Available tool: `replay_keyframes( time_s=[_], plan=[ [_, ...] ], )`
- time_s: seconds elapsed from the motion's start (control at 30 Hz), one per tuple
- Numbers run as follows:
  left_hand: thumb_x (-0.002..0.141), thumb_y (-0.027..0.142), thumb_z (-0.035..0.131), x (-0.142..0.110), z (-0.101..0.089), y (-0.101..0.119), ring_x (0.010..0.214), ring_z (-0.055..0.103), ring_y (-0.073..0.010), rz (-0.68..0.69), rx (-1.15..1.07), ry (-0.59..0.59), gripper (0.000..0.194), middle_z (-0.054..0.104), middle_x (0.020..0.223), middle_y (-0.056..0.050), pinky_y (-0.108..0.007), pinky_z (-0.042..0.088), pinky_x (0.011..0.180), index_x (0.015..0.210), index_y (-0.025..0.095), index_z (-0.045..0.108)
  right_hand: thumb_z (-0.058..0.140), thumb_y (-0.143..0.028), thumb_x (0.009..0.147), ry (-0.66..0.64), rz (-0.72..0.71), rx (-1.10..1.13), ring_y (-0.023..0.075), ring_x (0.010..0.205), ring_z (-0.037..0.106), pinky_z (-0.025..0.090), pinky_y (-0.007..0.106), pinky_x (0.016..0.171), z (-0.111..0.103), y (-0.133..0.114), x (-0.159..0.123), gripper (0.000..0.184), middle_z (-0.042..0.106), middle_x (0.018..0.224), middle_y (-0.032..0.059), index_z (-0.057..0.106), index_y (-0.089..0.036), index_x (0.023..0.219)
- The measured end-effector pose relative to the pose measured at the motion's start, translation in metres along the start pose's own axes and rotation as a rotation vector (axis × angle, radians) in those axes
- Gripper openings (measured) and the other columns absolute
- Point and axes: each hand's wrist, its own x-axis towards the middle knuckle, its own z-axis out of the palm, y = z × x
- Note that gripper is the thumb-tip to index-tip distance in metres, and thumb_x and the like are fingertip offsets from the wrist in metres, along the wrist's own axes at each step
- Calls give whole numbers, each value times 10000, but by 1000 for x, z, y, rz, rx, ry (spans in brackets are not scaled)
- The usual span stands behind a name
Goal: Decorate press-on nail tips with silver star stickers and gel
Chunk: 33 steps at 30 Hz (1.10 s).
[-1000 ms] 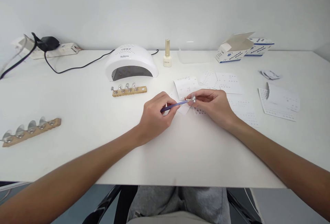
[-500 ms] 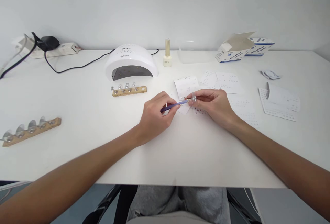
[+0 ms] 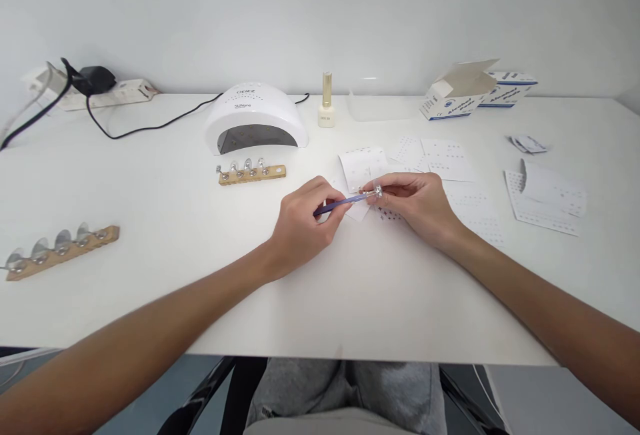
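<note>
My left hand is closed around a slim purple nail-art tool, held like a pen with its thin pale end pointing right. That end reaches to a small clear nail tip on a silver stand, pinched between the thumb and fingers of my right hand. Tool and nail tip meet or nearly meet; I cannot tell which. Beneath my fingers lies a sticker sheet with dark star shapes. Just behind it, a curled white sticker sheet rests on the table.
A white nail lamp stands behind a wooden strip bearing clear nail tips. Another such strip is at the left. Further back are a polish bottle, a clear tray and alcohol pad boxes. Folded sheets lie right.
Both hands hold nearly the same position, with the tool still at the nail tip. The whole view has shifted very slightly.
</note>
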Motion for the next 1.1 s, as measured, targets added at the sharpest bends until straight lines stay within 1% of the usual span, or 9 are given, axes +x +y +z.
replay_keyframes(
  time_s=[0.17, 0.33, 0.57, 0.73, 0.9, 1.1],
  plan=[
    [801, 132, 620, 0, 0, 0, 526, 412, -59, 1, -9, -2, 69, 565, 666, -2, -193, 337, 456, 736, 156, 616, 796, -355, 657, -3, 1, -2, 204, 789, 674, 543, 324, 677, 0, 0, 0, 202, 743, 857, 45, 761, -224, 807],
    [798, 131, 623, 0, 0, -1, 530, 416, -58, -2, -2, -4, 73, 556, 663, 4, -190, 340, 458, 731, 157, 613, 795, -360, 659, -10, -8, 6, 206, 806, 676, 551, 337, 721, -1, 1, 0, 198, 740, 856, 40, 759, -228, 802],
    [796, 124, 623, -1, 0, -1, 536, 422, -58, -2, -2, -10, 70, 554, 664, 4, -190, 347, 467, 735, 156, 612, 794, -352, 662, -17, -10, 4, 201, 805, 675, 542, 326, 706, -1, 1, 0, 186, 742, 867, 37, 760, -231, 798],
    [796, 131, 621, 0, 0, -1, 535, 422, -61, -10, 0, -10, 73, 549, 663, 8, -197, 343, 467, 730, 160, 610, 792, -363, 664, -16, -5, -13, 192, 765, 665, 528, 315, 658, -1, 1, 0, 192, 741, 849, 35, 762, -235, 804],
    [792, 120, 627, 0, 0, -1, 538, 414, -54, -6, 8, -14, 70, 544, 662, 8, -189, 340, 472, 728, 146, 613, 795, -378, 657, -11, -3, -6, 199, 780, 673, 534, 319, 673, -1, 0, 0, 203, 742, 845, 39, 763, -233, 795],
    [794, 116, 625, -1, 0, 0, 543, 413, -51, -11, 11, -20, 70, 549, 668, 8, -185, 336, 475, 731, 143, 614, 801, -322, 664, -17, -7, 4, 165, 755, 662, 518, 270, 657, -1, 1, 1, 161, 741, 830, 21, 767, -232, 793]
  ],
)
